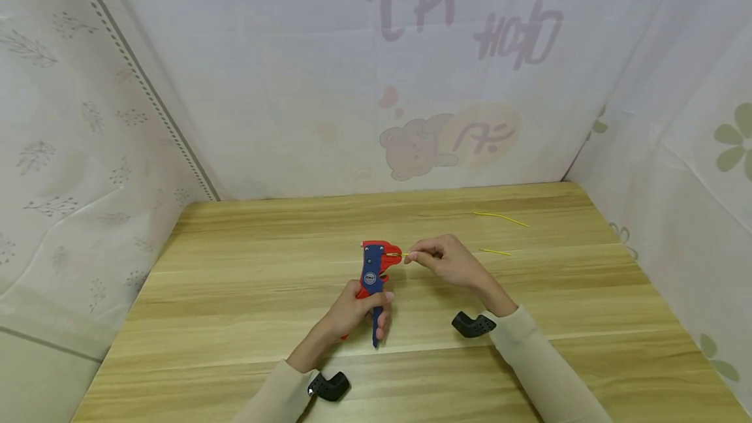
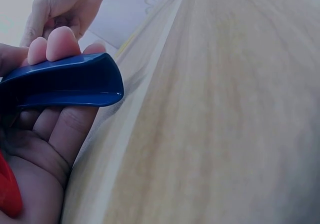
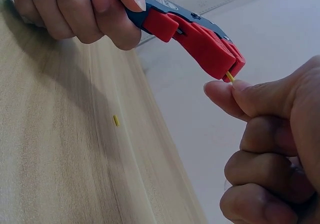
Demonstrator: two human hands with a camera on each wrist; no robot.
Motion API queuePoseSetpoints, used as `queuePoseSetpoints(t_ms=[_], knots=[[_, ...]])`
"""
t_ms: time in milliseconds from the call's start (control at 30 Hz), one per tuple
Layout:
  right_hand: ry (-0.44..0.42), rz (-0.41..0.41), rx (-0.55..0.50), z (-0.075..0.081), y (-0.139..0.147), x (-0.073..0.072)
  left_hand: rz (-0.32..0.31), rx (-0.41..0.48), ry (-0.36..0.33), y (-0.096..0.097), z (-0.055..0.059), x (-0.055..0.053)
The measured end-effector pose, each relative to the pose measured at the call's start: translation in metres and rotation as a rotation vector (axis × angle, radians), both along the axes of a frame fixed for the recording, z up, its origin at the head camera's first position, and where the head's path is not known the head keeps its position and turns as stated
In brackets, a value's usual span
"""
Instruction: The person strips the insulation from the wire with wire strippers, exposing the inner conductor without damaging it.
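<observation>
My left hand (image 1: 348,313) grips the handles of a red and blue wire stripper (image 1: 373,267), its fingers curled round the blue handle (image 2: 60,81). Held upright, the tool has its red nose (image 3: 215,56) towards my right hand (image 1: 451,263). Between thumb and forefinger my right hand pinches a thin yellow wire (image 3: 229,77). That wire runs into the red jaws of the stripper; part of it shows along the slot in the head view. The end pinched by the fingertips is hidden. In the left wrist view a red handle part (image 2: 7,189) lies against the palm.
Two more yellow wires lie on the wooden table (image 1: 235,279) to the right: a longer bent one (image 1: 501,216) and a shorter one (image 1: 495,252). A small yellow piece (image 3: 116,120) lies on the wood in the right wrist view. Printed cloth (image 1: 294,83) hangs behind and at both sides.
</observation>
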State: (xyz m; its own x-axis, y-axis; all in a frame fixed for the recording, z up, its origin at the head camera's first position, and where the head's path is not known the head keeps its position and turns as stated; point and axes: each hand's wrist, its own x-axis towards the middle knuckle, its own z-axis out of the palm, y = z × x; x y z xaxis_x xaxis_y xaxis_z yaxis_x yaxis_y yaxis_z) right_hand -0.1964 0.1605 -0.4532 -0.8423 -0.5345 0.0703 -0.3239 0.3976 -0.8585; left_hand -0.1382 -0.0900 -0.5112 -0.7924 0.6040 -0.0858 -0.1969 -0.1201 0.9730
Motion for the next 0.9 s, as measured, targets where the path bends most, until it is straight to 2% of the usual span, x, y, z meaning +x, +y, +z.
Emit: queuePoseSetpoints(t_ms=[233,467,900], knots=[[0.013,0.006,-0.005,-0.0006,0.0001,0.0002,0.007,0.008,-0.031,0.0015,0.0017,0.0006],[0.02,0.009,-0.007,-0.0013,-0.0005,0.0001,0.047,0.021,-0.085,0.0045,0.0058,0.0033],[0.037,-0.014,0.003,-0.0008,-0.0021,0.001,0.065,0.006,-0.088,0.0041,0.0056,0.0012]])
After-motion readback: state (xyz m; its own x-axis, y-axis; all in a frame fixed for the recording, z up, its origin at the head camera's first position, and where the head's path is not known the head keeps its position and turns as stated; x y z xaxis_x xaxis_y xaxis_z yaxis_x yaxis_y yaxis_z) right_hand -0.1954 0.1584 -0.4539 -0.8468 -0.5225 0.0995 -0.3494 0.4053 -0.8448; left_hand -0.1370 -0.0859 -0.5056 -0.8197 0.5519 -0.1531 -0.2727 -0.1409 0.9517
